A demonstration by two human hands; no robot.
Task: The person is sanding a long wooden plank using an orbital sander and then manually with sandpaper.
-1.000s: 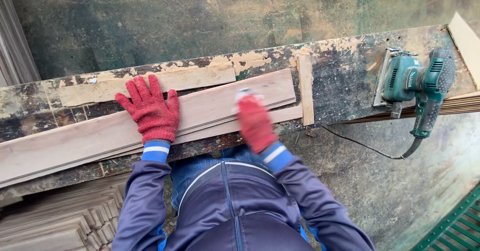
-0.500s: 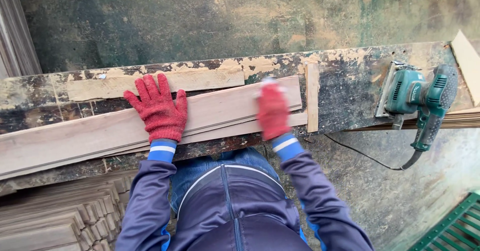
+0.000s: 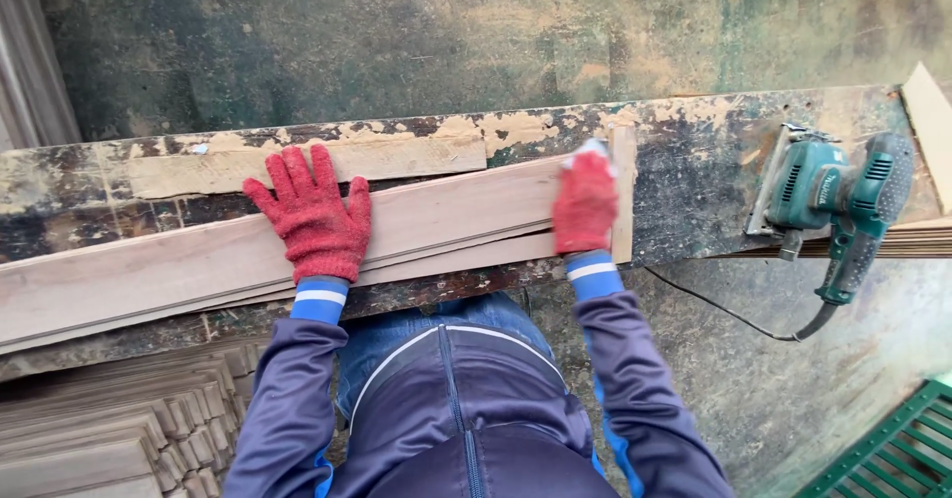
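The left hand (image 3: pixel 312 215), in a red knit glove, lies flat with fingers spread wide on the long wooden board (image 3: pixel 198 265), seemingly pinning it along the front edge of the paint-scarred workbench (image 3: pixel 694 161). The right hand (image 3: pixel 586 205) presses a small pale pad (image 3: pixel 593 148), fingers curled over it, at the board's right end against a short upright wood strip (image 3: pixel 623 195). A green electric sander (image 3: pixel 833 195) rests near the bench's right end, well apart from both hands.

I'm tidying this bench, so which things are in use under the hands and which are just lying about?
In use: left hand flat on the long board; right hand on its end, holding a pale pad.

Lying about: green sander, stacked boards, green crate.
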